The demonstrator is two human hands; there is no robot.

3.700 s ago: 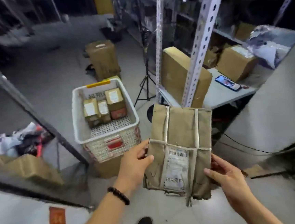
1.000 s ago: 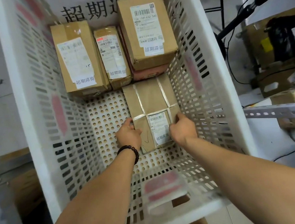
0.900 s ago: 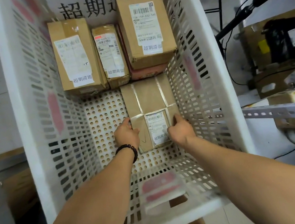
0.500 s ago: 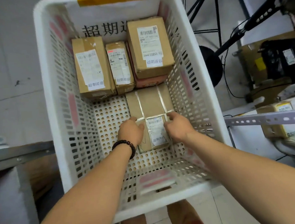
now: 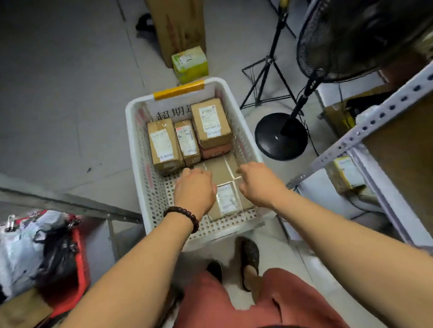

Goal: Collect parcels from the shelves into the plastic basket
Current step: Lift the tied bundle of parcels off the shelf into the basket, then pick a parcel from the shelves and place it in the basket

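Observation:
The white plastic basket (image 5: 133, 145) stands on the floor in front of me. A flat brown parcel bound with tape (image 5: 221, 169) lies on its perforated bottom at the near right. Three labelled cardboard boxes (image 5: 165, 144) sit side by side at its far end; the right one (image 5: 211, 121) rests on a pinkish box. My left hand (image 5: 195, 189) and my right hand (image 5: 260, 183) hover just above the flat parcel, one at each side. Both are loosely curled, hold nothing and cover part of it.
A black standing fan (image 5: 281, 136) and a tripod (image 5: 268, 80) stand right of the basket. A perforated metal shelf (image 5: 379, 120) with parcels is at the right. A tall carton (image 5: 179, 18) and a green box (image 5: 189, 64) stand behind the basket. A red bin (image 5: 70, 276) with bags is at the left.
I carried the flat parcel from the shelf, laid it in the basket and let go. Both hands have lifted off it and my head has risen, so the basket looks smaller.

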